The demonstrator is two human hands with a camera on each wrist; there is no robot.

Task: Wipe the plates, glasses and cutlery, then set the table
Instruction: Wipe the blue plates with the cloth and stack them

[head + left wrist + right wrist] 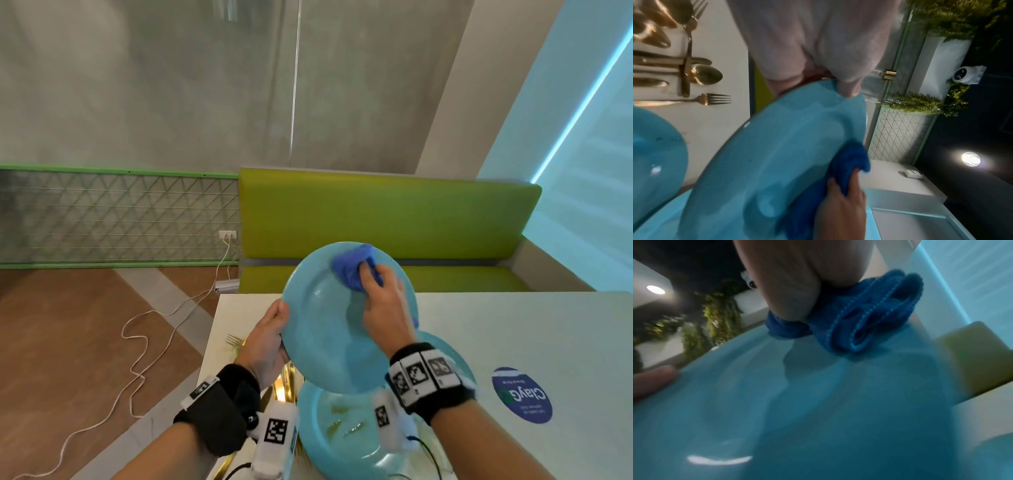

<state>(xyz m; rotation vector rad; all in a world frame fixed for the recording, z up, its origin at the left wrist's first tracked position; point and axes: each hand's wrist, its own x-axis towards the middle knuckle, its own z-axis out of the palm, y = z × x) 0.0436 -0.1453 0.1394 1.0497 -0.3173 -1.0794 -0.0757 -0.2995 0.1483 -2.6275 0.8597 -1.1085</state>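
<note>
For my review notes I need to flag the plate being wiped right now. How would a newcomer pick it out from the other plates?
Start at the white table before the green bench. Above the near edge, the left hand holds a turquoise plate tilted in the air while the right hand presses a blue cloth on it. The other plates lie flat on the table.

Both hands raised in front, forearms angled inward

The left hand (270, 337) grips a plate (329, 329) by its left rim, thumb on the upper face. The right hand (385, 303) is curled round a bunched cloth (352, 265) and presses it on the plate's far part. Both wrists wear black bands.
</note>
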